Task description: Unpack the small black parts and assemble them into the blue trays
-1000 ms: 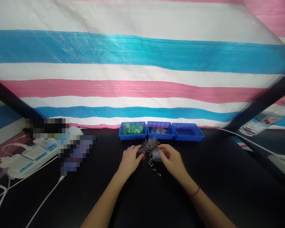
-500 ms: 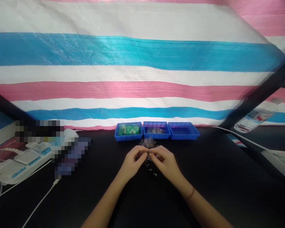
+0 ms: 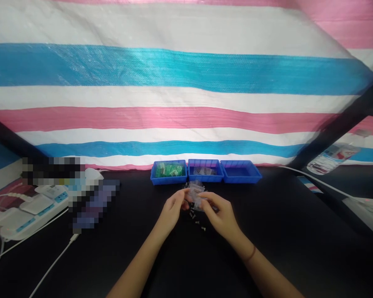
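A small clear plastic bag [image 3: 196, 191] is between my two hands, above the dark table. My left hand [image 3: 173, 208] is closed at the bag's left edge, thumb and fingers bent together. On the other side, my right hand [image 3: 219, 212] pinches the bag's lower right part between thumb and fingers. Small metal pieces that look like screws [image 3: 203, 228] lie scattered on the table below and between the hands. Some of them are partly hidden by the bag and fingers.
Behind the hands stand three blue trays: the left tray [image 3: 168, 181] holds green packets, the middle tray [image 3: 206, 179] clear bags, the right tray [image 3: 241, 179] nothing visible. A power strip [image 3: 27, 221] and a cable lie left. A plastic bottle [image 3: 332, 158] is at right.
My hands, whose fingertips met before, have moved slightly apart. The clear bag now shows upright between them, with the right fingers on it.
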Demonstrator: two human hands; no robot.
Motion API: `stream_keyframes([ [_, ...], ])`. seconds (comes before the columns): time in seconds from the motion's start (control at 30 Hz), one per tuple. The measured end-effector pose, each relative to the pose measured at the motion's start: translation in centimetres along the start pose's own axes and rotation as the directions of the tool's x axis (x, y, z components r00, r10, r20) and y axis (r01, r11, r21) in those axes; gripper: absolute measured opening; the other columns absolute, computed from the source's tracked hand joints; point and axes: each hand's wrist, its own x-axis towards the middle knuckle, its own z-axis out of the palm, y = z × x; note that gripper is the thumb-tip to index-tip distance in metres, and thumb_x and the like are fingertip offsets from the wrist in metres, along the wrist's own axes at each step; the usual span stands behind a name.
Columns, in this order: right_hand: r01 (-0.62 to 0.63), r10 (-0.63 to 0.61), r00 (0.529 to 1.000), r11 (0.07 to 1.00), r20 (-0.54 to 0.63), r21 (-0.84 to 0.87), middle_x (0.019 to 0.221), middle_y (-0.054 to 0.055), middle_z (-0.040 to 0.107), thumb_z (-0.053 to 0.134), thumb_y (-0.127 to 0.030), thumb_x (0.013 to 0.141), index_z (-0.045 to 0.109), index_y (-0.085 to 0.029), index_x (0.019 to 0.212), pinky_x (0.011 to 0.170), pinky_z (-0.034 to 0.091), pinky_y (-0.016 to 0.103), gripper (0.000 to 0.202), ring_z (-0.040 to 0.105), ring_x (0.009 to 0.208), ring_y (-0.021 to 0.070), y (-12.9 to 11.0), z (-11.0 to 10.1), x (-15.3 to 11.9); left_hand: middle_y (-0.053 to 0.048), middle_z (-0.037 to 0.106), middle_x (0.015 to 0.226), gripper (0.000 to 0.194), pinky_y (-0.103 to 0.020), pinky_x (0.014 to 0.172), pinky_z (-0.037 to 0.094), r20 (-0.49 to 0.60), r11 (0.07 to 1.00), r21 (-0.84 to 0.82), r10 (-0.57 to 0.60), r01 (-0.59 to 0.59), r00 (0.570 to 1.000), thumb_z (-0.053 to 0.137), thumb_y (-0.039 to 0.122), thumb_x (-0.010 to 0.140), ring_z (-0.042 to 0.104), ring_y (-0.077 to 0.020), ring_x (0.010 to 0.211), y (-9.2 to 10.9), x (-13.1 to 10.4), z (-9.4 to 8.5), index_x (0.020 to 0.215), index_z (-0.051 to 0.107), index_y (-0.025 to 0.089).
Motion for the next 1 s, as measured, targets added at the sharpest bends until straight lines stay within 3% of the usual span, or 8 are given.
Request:
stream_keyframes([
  [0.1, 0.033, -0.033, 0.999, 0.999, -0.012, 0.009, 0.103, 0.006, 0.068, 0.054, -0.021, 0.090, 0.068, -0.023, 0.100, 0.072, 0.056, 0.029, 0.016, 0.067, 0.088, 0.0194, 0.0, 0.1, 0.1, -0.007, 0.068, 0.098, 0.039, -0.029, 0.079, 0.052, 0.002, 0.999, 0.006, 0.046, -0.046, 0.999, 0.060, 0.043, 0.086, 0.064, -0.0163, 0.080, 0.3, -0.2, 0.1, 0.115, 0.064, 0.017],
  [0.17, 0.012, -0.011, 0.999, 1.000, -0.043, 0.025, 0.102, 0.005, 0.068, 0.055, -0.021, 0.090, 0.066, -0.023, 0.103, 0.069, 0.057, 0.029, 0.017, 0.069, 0.081, 0.0178, 0.3, 0.2, 0.1, -0.006, 0.068, 0.098, 0.033, -0.031, 0.083, 0.052, 0.004, 0.998, 0.023, 0.065, -0.065, 0.998, 0.063, 0.038, 0.084, 0.065, -0.0169, 0.083, 0.5, -0.3, 0.1, 0.110, 0.065, 0.018],
  [0.27, -0.020, 0.023, 0.997, 0.999, -0.068, 0.044, 0.100, 0.004, 0.069, 0.056, -0.021, 0.090, 0.063, -0.024, 0.109, 0.066, 0.058, 0.028, 0.021, 0.069, 0.073, 0.0159, 0.7, 0.4, 0.1, -0.006, 0.068, 0.096, 0.030, -0.031, 0.082, 0.052, 0.012, 0.998, 0.029, 0.064, -0.064, 0.998, 0.062, 0.036, 0.085, 0.066, -0.0169, 0.082, 0.7, -0.4, 0.3, 0.108, 0.065, 0.018],
  [0.43, -0.025, 0.028, 0.998, 0.998, -0.057, 0.051, 0.102, 0.005, 0.070, 0.057, -0.021, 0.088, 0.062, -0.024, 0.112, 0.070, 0.059, 0.030, 0.024, 0.070, 0.081, 0.0181, 0.7, 0.5, 0.1, -0.004, 0.067, 0.088, 0.028, -0.027, 0.076, 0.050, 0.042, 0.996, 0.068, 0.060, -0.062, 0.997, 0.060, 0.036, 0.087, 0.063, -0.0162, 0.080, 0.9, -0.5, 0.5, 0.107, 0.065, 0.018],
  [0.63, -0.069, 0.071, 0.996, 0.996, -0.049, 0.050, 0.089, 0.004, 0.071, 0.058, -0.022, 0.087, 0.055, -0.022, 0.124, 0.069, 0.058, 0.032, 0.037, 0.070, 0.079, 0.0189, 0.7, 0.6, 0.2, 0.000, 0.060, 0.073, 0.023, -0.024, 0.069, 0.045, 0.080, 0.993, 0.108, 0.047, -0.055, 0.996, 0.057, 0.037, 0.088, 0.057, -0.0139, 0.071, 0.8, -0.7, 0.7, 0.092, 0.065, 0.016],
  [0.8, -0.058, 0.058, 0.992, 0.998, -0.109, 0.005, 0.094, 0.006, 0.071, 0.060, -0.024, 0.087, 0.067, -0.020, 0.097, 0.070, 0.057, 0.031, 0.013, 0.068, 0.081, 0.0199, 0.6, 0.3, 0.4, -0.001, 0.060, 0.080, 0.037, -0.024, 0.066, 0.044, 0.076, 0.993, 0.114, 0.030, -0.038, 0.997, 0.050, 0.046, 0.091, 0.053, -0.0125, 0.067, 0.0, -0.4, 0.7, 0.108, 0.065, 0.017],
  [1.0, 0.165, -0.171, 0.977, 0.985, -0.126, -0.060, 0.097, 0.006, 0.067, 0.056, -0.015, 0.088, 0.065, -0.024, 0.091, 0.085, 0.053, 0.039, 0.012, 0.063, 0.096, 0.0224, 0.1, -0.1, 0.4, -0.007, 0.062, 0.090, 0.062, -0.026, 0.067, 0.046, 0.099, 0.975, -0.196, -0.090, 0.108, 0.991, 0.040, 0.061, 0.091, 0.055, -0.0116, 0.066, -0.3, -0.3, 1.1, 0.126, 0.059, 0.013],
])
